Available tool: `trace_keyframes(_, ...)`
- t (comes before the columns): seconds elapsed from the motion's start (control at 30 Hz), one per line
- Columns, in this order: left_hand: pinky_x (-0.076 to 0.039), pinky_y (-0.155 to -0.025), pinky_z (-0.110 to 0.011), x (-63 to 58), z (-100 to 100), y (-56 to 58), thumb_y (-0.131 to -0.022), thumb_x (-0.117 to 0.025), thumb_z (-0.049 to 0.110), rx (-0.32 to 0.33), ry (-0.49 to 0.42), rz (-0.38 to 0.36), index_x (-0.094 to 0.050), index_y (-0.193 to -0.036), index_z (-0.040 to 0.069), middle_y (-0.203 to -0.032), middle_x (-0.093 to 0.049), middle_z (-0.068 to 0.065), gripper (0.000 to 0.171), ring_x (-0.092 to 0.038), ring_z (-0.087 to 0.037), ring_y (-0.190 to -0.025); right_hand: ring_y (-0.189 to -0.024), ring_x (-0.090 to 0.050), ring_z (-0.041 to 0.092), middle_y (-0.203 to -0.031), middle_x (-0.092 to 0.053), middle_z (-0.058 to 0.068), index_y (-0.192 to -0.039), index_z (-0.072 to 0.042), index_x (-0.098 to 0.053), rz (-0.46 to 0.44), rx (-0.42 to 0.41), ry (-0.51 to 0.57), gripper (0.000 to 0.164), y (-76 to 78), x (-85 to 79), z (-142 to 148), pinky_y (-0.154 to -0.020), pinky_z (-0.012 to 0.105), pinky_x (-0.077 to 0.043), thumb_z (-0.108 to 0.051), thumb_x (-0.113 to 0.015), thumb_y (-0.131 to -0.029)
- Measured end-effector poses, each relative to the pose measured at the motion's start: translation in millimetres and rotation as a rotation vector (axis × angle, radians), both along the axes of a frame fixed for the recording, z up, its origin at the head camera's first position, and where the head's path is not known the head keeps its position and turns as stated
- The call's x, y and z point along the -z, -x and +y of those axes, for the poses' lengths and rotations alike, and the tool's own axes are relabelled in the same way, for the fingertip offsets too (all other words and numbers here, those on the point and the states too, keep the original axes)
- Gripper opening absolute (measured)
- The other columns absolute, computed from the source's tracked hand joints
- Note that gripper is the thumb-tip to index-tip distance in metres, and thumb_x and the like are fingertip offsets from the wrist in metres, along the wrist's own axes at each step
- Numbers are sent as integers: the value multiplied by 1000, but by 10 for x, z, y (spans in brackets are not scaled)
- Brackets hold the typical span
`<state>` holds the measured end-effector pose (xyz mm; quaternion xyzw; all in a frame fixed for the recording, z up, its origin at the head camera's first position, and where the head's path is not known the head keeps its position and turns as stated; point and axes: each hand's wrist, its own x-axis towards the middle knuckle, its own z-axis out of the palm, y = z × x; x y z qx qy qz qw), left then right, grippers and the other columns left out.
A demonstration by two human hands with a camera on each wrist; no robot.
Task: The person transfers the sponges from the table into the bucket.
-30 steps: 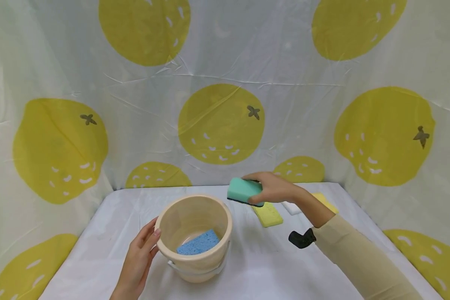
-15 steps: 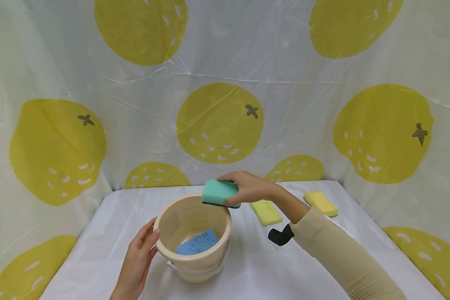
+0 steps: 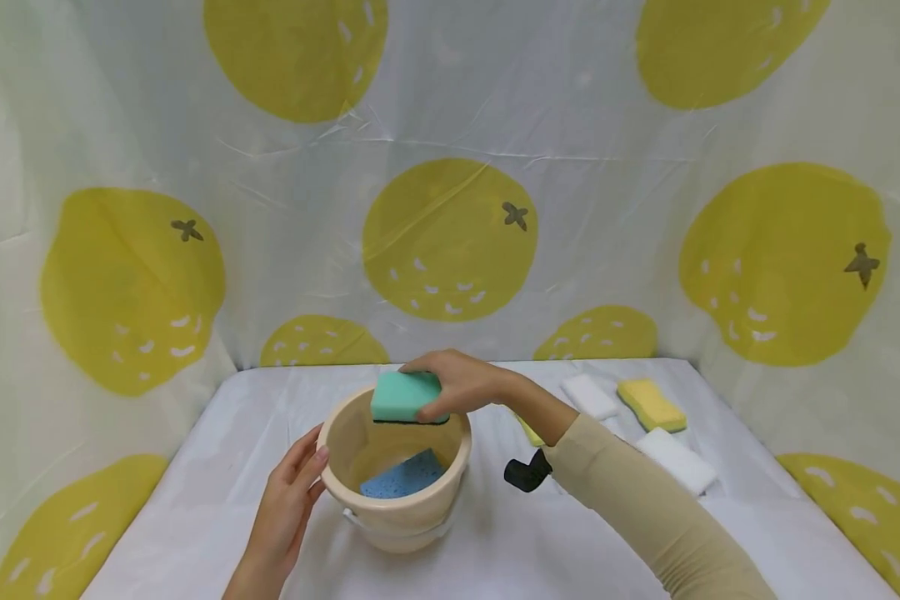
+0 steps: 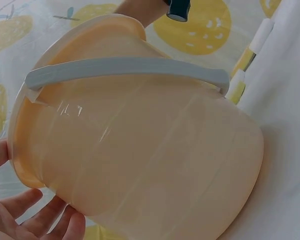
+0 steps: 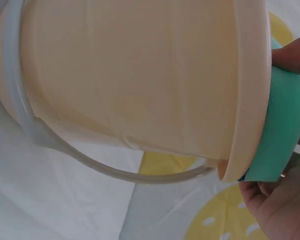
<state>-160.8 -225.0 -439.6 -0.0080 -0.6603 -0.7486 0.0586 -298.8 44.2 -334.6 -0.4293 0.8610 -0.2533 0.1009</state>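
A cream bucket (image 3: pixel 412 521) stands upright on the cloth, its pale handle (image 4: pixel 130 67) hanging down the near side. My left hand (image 3: pixel 281 508) holds it at the left, thumb at the rim and fingers under the lip against the outer wall. My right hand (image 3: pixel 457 383) grips a teal sponge (image 3: pixel 401 396) with a dark scouring layer underneath, over the bucket's mouth. In the right wrist view the teal sponge (image 5: pixel 282 125) shows just beyond the rim (image 5: pixel 250 90), between thumb and fingers. Inside the bucket lies a blue sponge (image 3: pixel 405 477).
On the right lie a yellow sponge (image 3: pixel 651 404), a white sponge (image 3: pixel 590 395) and another white one (image 3: pixel 677 460). A yellow-green sponge (image 3: pixel 528 429) is mostly hidden behind the right forearm. White cloth with lemon prints hangs at the back and sides.
My right hand has carried the teal sponge leftward from beside the bucket to above its opening. The left hand keeps its place on the bucket.
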Motion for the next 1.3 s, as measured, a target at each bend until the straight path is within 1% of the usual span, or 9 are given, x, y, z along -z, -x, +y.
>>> trace_keyframes(0.13, -49, -99, -24, -6, 6, 16, -109, -58, 26, 3, -4, -4, -41, -155, 3, -158, -40, -10, 55, -49, -10, -133, -106, -56, 18, -133, -60, 2, -152, -11, -53, 6, -11, -6, 77, 23, 11, -73, -85, 34, -50, -36, -75, -82)
trace_keyframes(0.3, -48, -99, -22, -12, -1, 9, -109, -57, 26, 5, 3, -4, -39, -156, 2, -159, -38, -10, 56, -47, -9, -133, -106, -56, 17, -134, -60, 2, -152, -11, -52, -6, -36, 10, 77, 40, 7, -154, -86, 33, -50, -35, -74, -82)
trace_keyframes(0.4, -48, -99, -22, -25, -5, 8, -109, -57, 28, 2, 8, -13, -39, -156, 3, -159, -38, -8, 56, -46, -9, -134, -107, -56, 16, -135, -60, 3, -152, -10, -52, -9, -66, 14, 77, 34, 0, -214, -87, 32, -50, -36, -75, -83)
trace_keyframes(0.53, -48, -99, -22, -36, -3, -1, -109, -57, 29, 3, 10, -36, -39, -157, 5, -159, -38, -7, 56, -46, -11, -134, -105, -57, 14, -131, -62, 2, -149, -7, -54, 6, -111, 9, 76, 9, 24, -302, -86, 29, -51, -36, -75, -82)
trace_keyframes(0.7, -49, -98, -23, -26, 2, -13, -110, -55, 27, 8, 8, -23, -39, -157, 2, -158, -38, -11, 55, -50, -7, -130, -104, -57, 12, -128, -62, 0, -147, -8, -57, 7, -148, -14, 72, -43, 31, -359, -85, 27, -51, -35, -75, -83)
trace_keyframes(0.9, -49, -98, -23, -39, 10, -8, -110, -56, 27, 3, 8, 1, -40, -155, 1, -158, -38, -13, 55, -50, -5, -130, -102, -57, 11, -120, -61, -8, -148, -15, -57, -51, -222, -42, 68, -87, 33, -363, -85, 27, -51, -29, -77, -84)
trace_keyframes(1.0, -49, -97, -23, -38, 8, -7, -109, -56, 28, -4, 8, -4, -41, -155, 1, -158, -38, -12, 55, -50, -5, -130, -103, -57, 10, -119, -60, -9, -149, -18, -56, -61, -267, -48, 66, -85, 48, -369, -85, 28, -51, -27, -77, -86)
trace_keyframes(1.13, -49, -98, -23, -30, 14, -11, -109, -57, 29, 2, 7, -26, -41, -155, 4, -157, -40, -9, 55, -50, -5, -131, -110, -55, 11, -127, -59, -4, -151, -16, -54, -29, -258, -78, 69, -89, 42, -351, -92, 28, -49, -30, -79, -88)
trace_keyframes(1.3, -49, -98, -23, -19, 5, -4, -109, -57, 29, 7, 16, -11, -40, -156, 3, -158, -39, -11, 56, -48, -9, -133, -128, -50, 20, -145, -52, 6, -155, -11, -48, 31, -206, -102, 78, -90, 17, -331, -106, 34, -43, -38, -80, -89)
